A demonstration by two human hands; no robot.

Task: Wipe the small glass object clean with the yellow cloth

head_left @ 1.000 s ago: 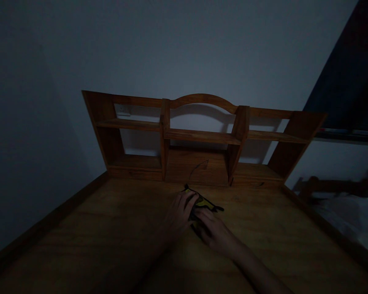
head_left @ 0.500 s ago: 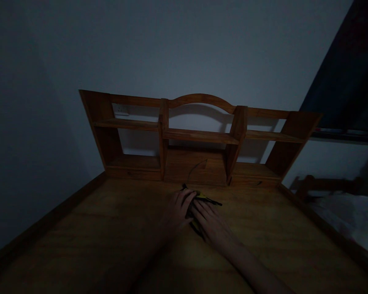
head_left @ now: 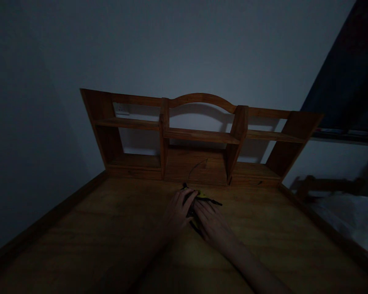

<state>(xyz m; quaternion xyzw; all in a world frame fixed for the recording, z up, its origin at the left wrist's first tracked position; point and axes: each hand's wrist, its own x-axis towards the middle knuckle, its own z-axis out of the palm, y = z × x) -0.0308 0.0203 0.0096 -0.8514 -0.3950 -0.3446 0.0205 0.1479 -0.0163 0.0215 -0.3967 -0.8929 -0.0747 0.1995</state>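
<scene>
A yellow, black-edged, seemingly fabric item (head_left: 203, 196) is being covered on the brown wooden desktop (head_left: 110, 216) by the curled left hand (head_left: 177, 211) and flatter right hand (head_left: 213, 224), grip indiscernible, bunching perhaps being risked by uneven pressure.

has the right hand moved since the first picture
Yes, slightly: judged against the wooden shelf unit, the right hand has shifted forward, toward it, its fingers now straighter over the black-and-yellow item.
</scene>
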